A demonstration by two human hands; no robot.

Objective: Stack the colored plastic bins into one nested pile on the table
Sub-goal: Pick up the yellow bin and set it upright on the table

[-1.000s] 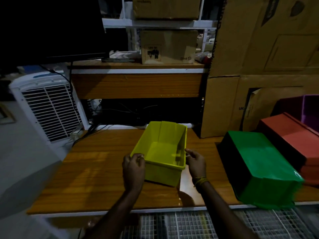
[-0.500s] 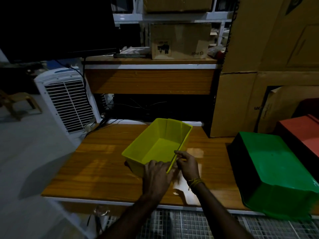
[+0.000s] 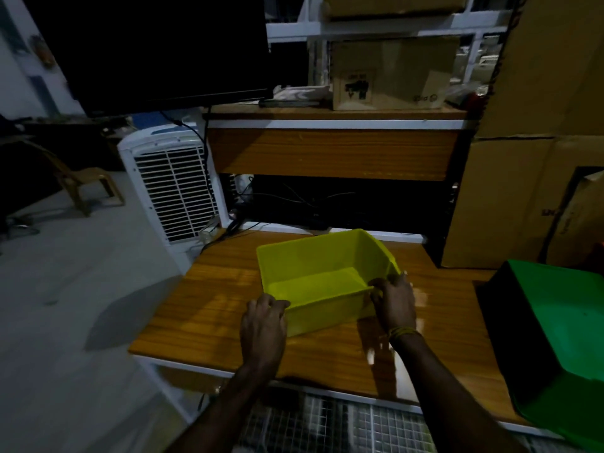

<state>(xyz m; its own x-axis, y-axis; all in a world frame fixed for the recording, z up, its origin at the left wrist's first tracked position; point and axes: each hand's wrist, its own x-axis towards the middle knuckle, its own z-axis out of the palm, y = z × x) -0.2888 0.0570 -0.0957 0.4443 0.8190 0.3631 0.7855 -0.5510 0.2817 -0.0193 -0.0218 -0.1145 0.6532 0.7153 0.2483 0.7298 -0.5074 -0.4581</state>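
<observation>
Two hands are on the yellow bin (image 3: 322, 279), which sits open side up near the middle of the desk (image 3: 209, 302), turned at a slight angle to the desk's front edge. My left hand (image 3: 263, 331) is clamped on the bin's near left corner, fingers curled over the rim. My right hand (image 3: 394, 302) grips the near right corner, thumb inside the rim and fingers down the outer wall; a yellow thread band circles that wrist. The bin is empty. Well apart from it, at the desk's right end, the green bin (image 3: 562, 325) lies upside down, overhanging the front edge. A white grilled appliance (image 3: 173, 191) stands off the desk's far left corner.
</observation>
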